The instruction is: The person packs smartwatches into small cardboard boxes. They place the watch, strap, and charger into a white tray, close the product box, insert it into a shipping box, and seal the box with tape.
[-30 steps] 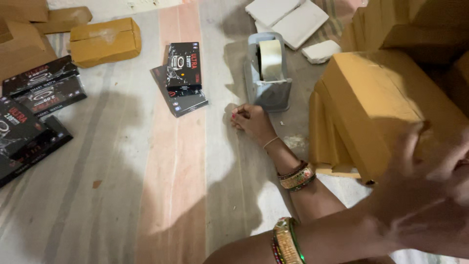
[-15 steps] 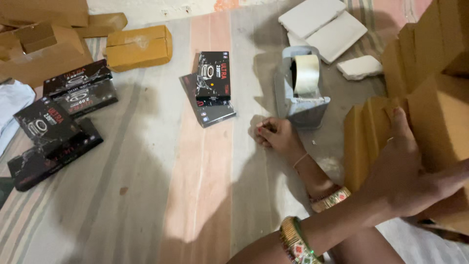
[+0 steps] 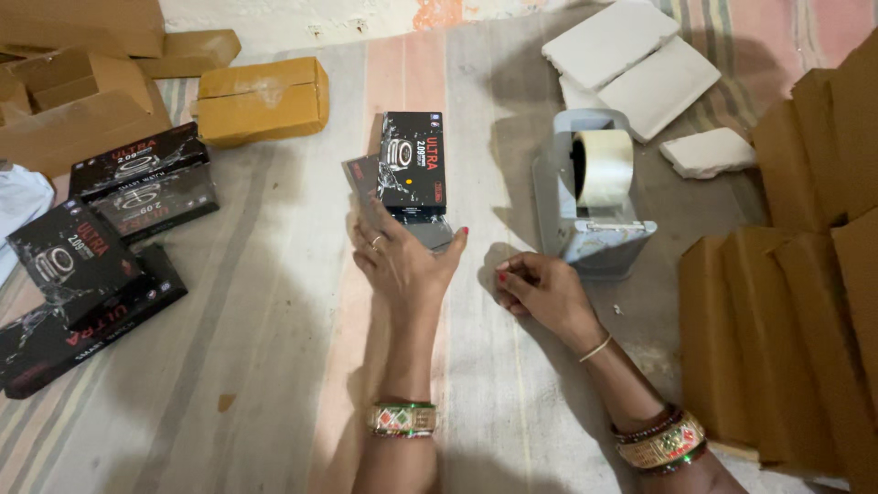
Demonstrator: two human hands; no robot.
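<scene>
In the middle of the mat (image 3: 274, 302), the left hand (image 3: 402, 261) lies open on a black box (image 3: 412, 165); the right hand (image 3: 540, 288) rests curled and empty near the tape holder (image 3: 590, 197).

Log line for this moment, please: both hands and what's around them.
left hand flat on grey box under black box | right hand curled on mat, empty | tape dispenser beside right hand

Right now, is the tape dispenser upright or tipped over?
Upright: the tape dispenser stands on its base, its roll on edge.
</scene>
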